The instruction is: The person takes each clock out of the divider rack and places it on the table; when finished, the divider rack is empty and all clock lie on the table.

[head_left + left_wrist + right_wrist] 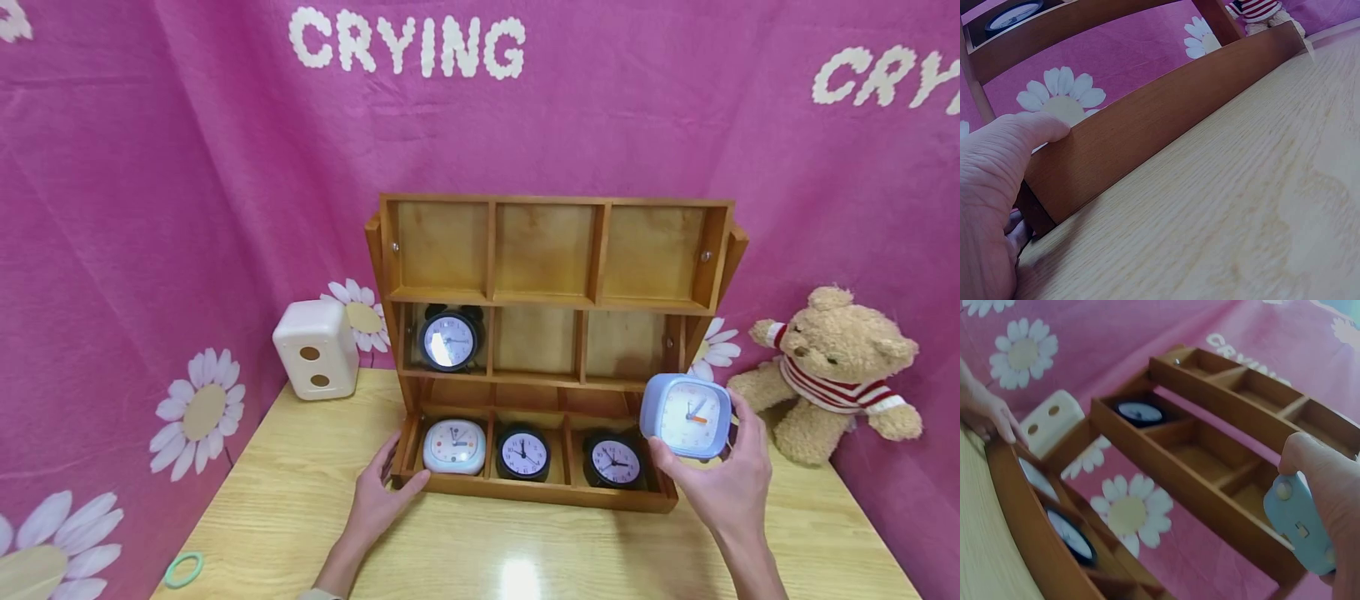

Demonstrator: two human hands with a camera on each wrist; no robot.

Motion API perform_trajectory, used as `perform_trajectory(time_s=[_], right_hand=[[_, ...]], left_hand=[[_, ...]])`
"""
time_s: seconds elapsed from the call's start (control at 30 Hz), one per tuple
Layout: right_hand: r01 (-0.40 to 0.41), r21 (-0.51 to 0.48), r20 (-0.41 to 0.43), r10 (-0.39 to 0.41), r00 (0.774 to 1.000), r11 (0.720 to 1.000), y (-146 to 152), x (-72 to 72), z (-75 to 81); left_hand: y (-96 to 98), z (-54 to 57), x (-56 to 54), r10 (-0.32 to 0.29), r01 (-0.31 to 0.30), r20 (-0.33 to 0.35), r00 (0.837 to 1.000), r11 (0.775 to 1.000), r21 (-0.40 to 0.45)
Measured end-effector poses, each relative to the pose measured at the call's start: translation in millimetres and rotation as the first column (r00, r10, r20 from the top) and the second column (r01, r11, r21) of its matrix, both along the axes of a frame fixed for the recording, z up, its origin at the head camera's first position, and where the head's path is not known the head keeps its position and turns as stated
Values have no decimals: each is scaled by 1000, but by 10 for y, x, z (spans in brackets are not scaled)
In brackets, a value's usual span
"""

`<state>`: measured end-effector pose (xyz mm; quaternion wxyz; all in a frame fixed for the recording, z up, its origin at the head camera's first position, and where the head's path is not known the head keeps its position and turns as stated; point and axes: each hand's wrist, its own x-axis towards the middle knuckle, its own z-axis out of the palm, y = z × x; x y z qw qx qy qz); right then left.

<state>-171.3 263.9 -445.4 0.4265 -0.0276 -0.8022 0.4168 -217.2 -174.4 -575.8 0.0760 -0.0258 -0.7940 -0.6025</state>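
Note:
A blue rounded-square alarm clock (688, 415) is gripped between thumb and fingers of my right hand (731, 483), raised beside the right end of a three-tier wooden display shelf (547, 492). In the right wrist view, the underside of the blue clock (1302, 528) shows. My left hand (381, 493) holds the shelf's lower left front corner, thumb over the front board. On the bottom tier stand a pale blue clock (454, 446) at left, a black round clock (523, 452) in the middle and another black clock (615, 461) at right. A black twin-bell clock (448, 339) occupies the middle tier's left compartment.
A white box with two round holes (318, 350) stands left of the shelf. To the right sits a teddy bear (832, 375) in a striped sweater. A green ring (183, 570) lies near the table's left edge. Pink cloth (637, 125) hangs behind.

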Motion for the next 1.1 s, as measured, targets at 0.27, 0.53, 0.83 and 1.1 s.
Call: perform_trajectory(time_s=[0.27,0.53,0.83,1.1], right_hand=[[87,21,65,-88,994,996,420,80,-214],[122,30,123,-125,985,992,723,68,-443],[98,97,150,-112,982,990,994,54,-746],[64,119,223,-89,971,991,1188,24,-1078]], left_hand=[[-7,-7,23,6,-6,3,1000,1000,-9],[-7,-18,4,4,-4,3,1000,1000,-4],[24,-1,6,-3,3,-27,1000,1000,2],[27,15,26,10,-10,-9,1000,1000,-4]])
